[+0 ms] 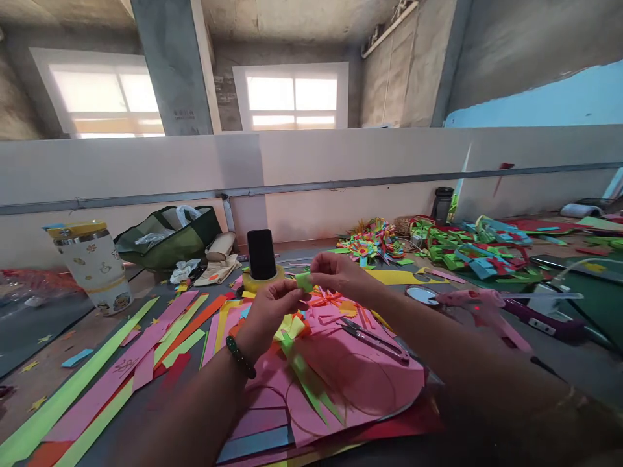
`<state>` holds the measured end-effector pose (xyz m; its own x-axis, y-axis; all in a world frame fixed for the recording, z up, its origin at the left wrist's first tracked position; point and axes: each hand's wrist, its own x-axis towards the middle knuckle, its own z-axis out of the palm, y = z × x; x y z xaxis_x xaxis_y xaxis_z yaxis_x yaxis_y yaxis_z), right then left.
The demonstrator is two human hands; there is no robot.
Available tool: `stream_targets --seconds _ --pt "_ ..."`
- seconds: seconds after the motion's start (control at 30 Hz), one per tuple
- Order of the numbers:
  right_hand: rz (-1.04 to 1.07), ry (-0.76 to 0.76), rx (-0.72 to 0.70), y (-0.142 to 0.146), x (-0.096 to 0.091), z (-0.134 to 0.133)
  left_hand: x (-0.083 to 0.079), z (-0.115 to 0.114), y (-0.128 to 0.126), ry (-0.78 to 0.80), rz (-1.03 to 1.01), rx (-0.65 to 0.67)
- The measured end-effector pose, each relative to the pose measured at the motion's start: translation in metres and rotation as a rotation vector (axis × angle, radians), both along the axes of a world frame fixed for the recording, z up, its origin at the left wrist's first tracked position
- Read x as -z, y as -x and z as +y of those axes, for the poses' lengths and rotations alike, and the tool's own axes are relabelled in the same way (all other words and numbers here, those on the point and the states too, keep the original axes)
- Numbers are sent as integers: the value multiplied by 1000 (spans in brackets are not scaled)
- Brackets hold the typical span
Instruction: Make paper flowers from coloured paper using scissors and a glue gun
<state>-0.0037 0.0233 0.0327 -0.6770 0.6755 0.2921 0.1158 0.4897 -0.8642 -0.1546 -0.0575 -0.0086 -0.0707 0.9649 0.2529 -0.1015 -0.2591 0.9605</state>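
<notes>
Both my hands meet above the middle of the table, pinching a small light-green paper piece (304, 281) between them. My left hand (276, 305), with a dark bead bracelet at the wrist, grips its lower left side. From the right, my right hand (335, 272) holds it with thumb and fingertips. Just below them lie yellow and orange paper pieces (292, 325) and green paper strips (309, 379). These rest on a pink paper sheet (370, 383) with curved outlines drawn on it. A pair of scissors or similar cutter (374, 338) lies on that sheet.
Long coloured paper strips (117, 360) spread at left, near a tumbler (95, 269). A phone (261, 254) stands upright on a tape roll (257, 280). A pink glue gun (487, 311) lies at right. Paper flowers (372, 241) and green-blue paper pieces (487, 250) are heaped behind.
</notes>
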Motion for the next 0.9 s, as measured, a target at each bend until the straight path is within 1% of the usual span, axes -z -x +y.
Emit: stream_targets --seconds 0.07,0.17,0.23,0.37,0.5,0.57,0.67,0.8,0.87,0.9 --pt "26 7 -6 0 9 2 2 1 -3 -15 45 -5" --pt "-9 5 -12 -6 20 12 5 4 -5 -21 96 -44" --pt "-31 -10 30 -11 26 21 7 6 -3 -16 115 -93" --pt "-85 -62 159 -17 37 36 9 7 6 -4 151 -173" --pt "-217 -124 218 -12 51 41 7 4 11 -12 168 -227" --pt "-282 -186 239 -10 56 40 5 3 12 -16 170 -246" --pt "-344 -305 286 -13 56 42 3 3 15 -12 167 -280" --pt "-384 -409 321 -18 47 40 -1 3 24 -1 133 -354" --pt "-390 -449 288 -17 43 32 -7 2 33 6 41 -393" --pt "-392 -474 249 -16 42 25 -12 0 37 11 -27 -406"
